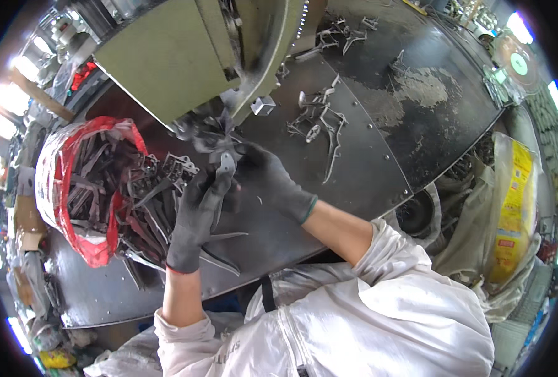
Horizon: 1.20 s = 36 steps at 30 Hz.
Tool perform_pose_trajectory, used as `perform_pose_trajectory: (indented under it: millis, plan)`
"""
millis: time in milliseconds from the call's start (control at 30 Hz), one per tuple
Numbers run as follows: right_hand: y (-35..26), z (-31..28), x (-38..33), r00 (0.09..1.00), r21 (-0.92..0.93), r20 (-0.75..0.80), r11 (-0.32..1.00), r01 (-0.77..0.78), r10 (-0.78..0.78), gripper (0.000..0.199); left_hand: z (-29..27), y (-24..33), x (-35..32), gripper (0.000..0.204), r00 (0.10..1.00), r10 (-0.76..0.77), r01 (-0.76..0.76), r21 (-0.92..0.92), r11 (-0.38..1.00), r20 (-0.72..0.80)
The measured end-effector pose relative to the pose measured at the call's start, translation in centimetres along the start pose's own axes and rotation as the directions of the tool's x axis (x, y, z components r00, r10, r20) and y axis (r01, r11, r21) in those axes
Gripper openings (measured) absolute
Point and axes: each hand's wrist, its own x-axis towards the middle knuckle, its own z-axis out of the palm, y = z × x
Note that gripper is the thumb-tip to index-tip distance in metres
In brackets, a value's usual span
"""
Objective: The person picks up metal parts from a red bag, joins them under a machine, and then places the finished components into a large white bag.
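Both my hands wear dark grey gloves. My left hand grips a flat grey metal part near its lower end. My right hand meets it from the right and pinches the same part at its top, just under the pale green machine head. A red and white sack full of similar dark metal pieces lies open to the left of my left hand, with pieces spilling toward it.
A dark steel worktable carries several finished metal pieces right of the machine and more at the far back. A yellow and white sack stands at the right edge, beside a round bin.
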Motion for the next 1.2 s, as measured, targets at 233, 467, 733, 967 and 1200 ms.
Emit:
perform_pose_trajectory:
  millis: [233,467,733,967,1200]
  plan:
    - [6.4,-23.4,7.5,0.933,-0.994,0.032,0.084,0.066,-0.359,0.032,-4.8,-9.8,2.5,0.047,0.990,-0.109,0.116,0.073,0.991,-0.087]
    - [4.9,-25.4,7.2,0.968,-0.910,0.001,0.400,0.105,-0.250,0.036,-3.5,-7.3,2.8,0.051,0.992,-0.026,0.008,-0.148,0.989,-0.120]
    - [-4.0,-6.0,2.1,0.946,0.481,0.024,0.826,-0.294,0.323,0.023,-1.6,-5.3,4.9,0.053,0.995,0.072,-0.066,0.084,0.994,-0.068]
    - [-2.1,-2.7,1.9,0.967,0.521,0.137,0.815,-0.256,0.216,0.029,-1.0,-4.6,6.3,0.047,0.987,0.134,-0.103,0.304,0.947,-0.084]
    - [0.0,-1.4,2.6,0.960,-0.019,0.242,0.988,0.152,-0.143,0.027,-4.9,-11.2,11.0,0.035,0.943,0.317,-0.306,0.629,0.715,0.098]
